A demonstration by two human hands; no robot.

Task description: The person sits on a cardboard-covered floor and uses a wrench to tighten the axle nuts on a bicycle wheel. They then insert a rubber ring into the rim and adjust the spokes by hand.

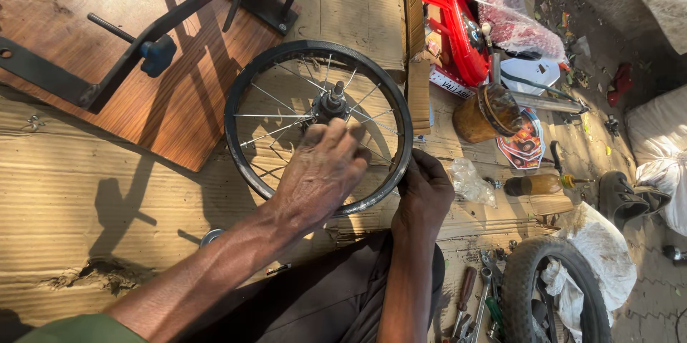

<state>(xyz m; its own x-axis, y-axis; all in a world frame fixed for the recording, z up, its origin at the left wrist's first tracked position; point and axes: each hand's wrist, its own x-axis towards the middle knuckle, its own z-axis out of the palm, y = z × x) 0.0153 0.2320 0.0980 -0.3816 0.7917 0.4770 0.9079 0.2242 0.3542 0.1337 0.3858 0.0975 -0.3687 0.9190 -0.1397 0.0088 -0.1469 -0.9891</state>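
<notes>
**Small spoked wheel held at rim and spokes on cardboard floor**

At the far left, a wooden board is seen lying on flattened cardboard, with a black metal stand resting across it. The spoked wheel is found lying flat, partly on the board and partly on the cardboard, just in front of the person's knees. The left hand is laid over the spokes near the hub; its fingers are pressed together and curled down onto the spokes. The right hand is closed on the near right part of the rim, its fingers wrapped under and hidden. Further right, a brown jar and a small oil bottle are noted on the ground. A tyred wheel and loose hand tools are recorded at the lower right.
</notes>
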